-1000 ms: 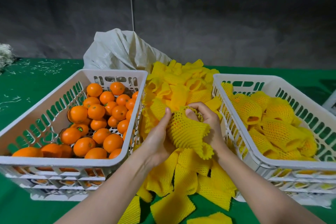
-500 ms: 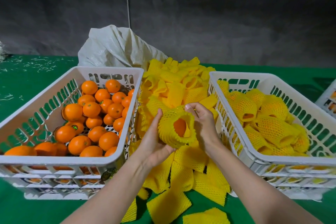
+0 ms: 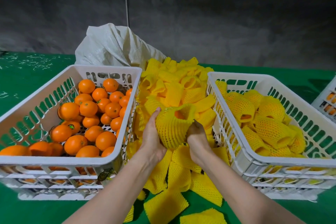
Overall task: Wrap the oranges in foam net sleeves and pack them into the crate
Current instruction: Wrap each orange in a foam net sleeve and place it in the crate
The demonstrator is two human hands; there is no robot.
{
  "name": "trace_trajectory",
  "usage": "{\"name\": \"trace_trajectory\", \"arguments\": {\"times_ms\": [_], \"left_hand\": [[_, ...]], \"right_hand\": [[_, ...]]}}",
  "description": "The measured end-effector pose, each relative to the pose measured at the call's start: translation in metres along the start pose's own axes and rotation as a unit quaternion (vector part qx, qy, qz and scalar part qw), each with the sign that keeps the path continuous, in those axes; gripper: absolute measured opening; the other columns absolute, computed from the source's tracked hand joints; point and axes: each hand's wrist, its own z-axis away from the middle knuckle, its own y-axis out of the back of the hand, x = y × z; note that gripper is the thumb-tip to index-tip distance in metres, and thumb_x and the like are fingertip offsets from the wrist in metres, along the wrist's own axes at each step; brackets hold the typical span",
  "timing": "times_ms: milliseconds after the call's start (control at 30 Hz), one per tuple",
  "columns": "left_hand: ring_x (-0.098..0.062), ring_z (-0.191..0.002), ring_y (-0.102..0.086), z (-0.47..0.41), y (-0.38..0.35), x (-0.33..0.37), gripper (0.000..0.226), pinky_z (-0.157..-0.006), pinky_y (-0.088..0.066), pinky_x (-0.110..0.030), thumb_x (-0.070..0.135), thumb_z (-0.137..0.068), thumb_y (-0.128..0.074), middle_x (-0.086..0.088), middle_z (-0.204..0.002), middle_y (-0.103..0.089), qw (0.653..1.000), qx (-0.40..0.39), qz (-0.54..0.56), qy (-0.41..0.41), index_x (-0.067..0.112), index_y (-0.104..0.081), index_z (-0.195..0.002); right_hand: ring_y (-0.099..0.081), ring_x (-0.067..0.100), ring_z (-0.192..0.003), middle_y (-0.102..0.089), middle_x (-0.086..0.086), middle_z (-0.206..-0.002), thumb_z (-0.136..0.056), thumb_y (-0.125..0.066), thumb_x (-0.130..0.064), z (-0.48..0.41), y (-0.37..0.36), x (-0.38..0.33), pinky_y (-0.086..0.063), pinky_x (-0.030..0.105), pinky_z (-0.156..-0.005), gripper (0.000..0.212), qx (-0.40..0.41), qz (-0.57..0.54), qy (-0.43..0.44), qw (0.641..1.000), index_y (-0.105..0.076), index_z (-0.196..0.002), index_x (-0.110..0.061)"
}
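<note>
Between the two crates I hold an orange in a yellow foam net sleeve [image 3: 172,129]; the fruit shows through the sleeve's open top. My left hand [image 3: 151,136] cups its left side with the thumb up along it. My right hand [image 3: 197,135] grips its lower right side, fingers curled under. The left white crate [image 3: 54,161] holds several bare oranges [image 3: 89,109]. The right white crate [image 3: 283,162] holds several sleeved oranges [image 3: 241,107].
A heap of loose yellow sleeves [image 3: 180,87] fills the gap between the crates and spills toward me on the green table [image 3: 27,82]. A white woven sack [image 3: 112,45] lies behind. Another crate's corner [image 3: 327,103] shows at the far right.
The sleeve has been pulled down over the orange, and its opening now faces up. My right hand dropped from the sleeve's top to its lower side; both hands shifted slightly lower.
</note>
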Motion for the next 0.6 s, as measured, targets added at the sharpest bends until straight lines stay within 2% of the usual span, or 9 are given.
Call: {"name": "trace_trajectory", "arguments": {"times_ms": [67,100,200,267,300,367,467,533,600], "left_hand": [[-0.019,-0.062,-0.071,-0.002,0.000,0.002,0.025,-0.057,-0.053,-0.033,0.039,-0.091,-0.058,-0.003,-0.071,-0.074,0.997,0.053,-0.039,-0.041,0.021,-0.066,-0.075],[-0.019,-0.057,-0.069,-0.003,-0.001,0.003,0.031,-0.059,-0.050,-0.031,0.039,-0.091,-0.058,-0.001,-0.065,-0.071,0.992,0.082,-0.071,-0.063,0.020,-0.062,-0.068],[-0.017,-0.047,-0.042,-0.005,0.005,0.000,0.047,-0.056,-0.030,-0.029,0.039,-0.094,-0.053,-0.001,-0.050,-0.043,0.948,0.125,-0.223,-0.188,0.020,-0.041,-0.053],[-0.008,-0.044,-0.023,-0.005,0.011,-0.003,0.056,-0.053,-0.019,-0.032,0.033,-0.095,-0.054,0.010,-0.044,-0.024,0.900,0.114,-0.308,-0.287,0.023,-0.028,-0.047],[-0.008,-0.045,-0.019,-0.004,0.013,-0.002,0.055,-0.053,-0.017,-0.032,0.030,-0.096,-0.054,0.009,-0.044,-0.021,0.881,0.111,-0.331,-0.320,0.021,-0.026,-0.049],[-0.010,-0.049,-0.020,-0.005,0.013,-0.001,0.050,-0.053,-0.019,-0.033,0.029,-0.095,-0.055,0.008,-0.050,-0.021,0.865,0.111,-0.346,-0.346,0.018,-0.027,-0.055],[-0.011,-0.049,-0.023,-0.005,0.012,-0.003,0.048,-0.052,-0.019,-0.034,0.034,-0.094,-0.052,0.003,-0.050,-0.024,0.874,0.092,-0.338,-0.337,0.013,-0.030,-0.056],[-0.020,-0.053,-0.030,-0.004,0.011,-0.002,0.054,-0.053,-0.025,-0.040,0.040,-0.091,-0.048,-0.010,-0.055,-0.033,0.900,0.054,-0.300,-0.313,-0.001,-0.040,-0.057],[-0.026,-0.067,-0.041,-0.004,0.008,0.000,0.063,-0.060,-0.032,-0.043,0.043,-0.087,-0.045,-0.018,-0.072,-0.048,0.929,0.019,-0.244,-0.277,-0.018,-0.050,-0.072]], "right_hand": [[-0.064,0.017,-0.092,-0.069,-0.007,-0.092,-0.101,-0.031,-0.043,0.002,-0.003,0.007,-0.052,0.036,-0.082,0.043,-0.016,-0.005,-0.042,0.999,-0.066,-0.085,-0.026],[-0.063,0.015,-0.091,-0.069,-0.010,-0.091,-0.100,-0.028,-0.047,0.002,-0.005,0.009,-0.052,0.037,-0.083,0.045,-0.016,-0.019,-0.054,0.998,-0.066,-0.085,-0.029],[-0.061,0.010,-0.078,-0.068,-0.014,-0.079,-0.099,-0.026,-0.051,0.005,-0.012,0.012,-0.049,0.030,-0.070,0.046,0.005,-0.051,-0.057,0.997,-0.064,-0.083,-0.028],[-0.061,0.010,-0.080,-0.068,-0.007,-0.089,-0.097,-0.025,-0.052,0.006,-0.012,0.012,-0.047,0.027,-0.065,0.044,-0.002,-0.070,-0.065,0.995,-0.062,-0.092,-0.028],[-0.061,0.013,-0.082,-0.068,-0.005,-0.092,-0.097,-0.026,-0.053,0.006,-0.011,0.012,-0.046,0.028,-0.066,0.042,-0.012,-0.081,-0.079,0.993,-0.062,-0.096,-0.029],[-0.062,0.021,-0.087,-0.068,0.001,-0.097,-0.094,-0.030,-0.057,0.006,-0.009,0.010,-0.046,0.034,-0.073,0.043,-0.031,-0.125,-0.130,0.983,-0.062,-0.099,-0.028],[-0.059,0.029,-0.096,-0.066,0.008,-0.108,-0.088,-0.032,-0.063,0.003,-0.007,0.006,-0.041,0.046,-0.087,0.050,-0.052,-0.188,-0.186,0.963,-0.063,-0.103,-0.026],[-0.057,0.031,-0.104,-0.065,0.009,-0.111,-0.087,-0.034,-0.062,0.001,-0.008,0.006,-0.039,0.045,-0.092,0.049,-0.042,-0.211,-0.195,0.957,-0.063,-0.101,-0.024],[-0.056,0.031,-0.108,-0.064,0.010,-0.114,-0.088,-0.036,-0.059,0.000,-0.009,0.008,-0.041,0.041,-0.090,0.049,-0.033,-0.238,-0.201,0.950,-0.063,-0.104,-0.022]]}}
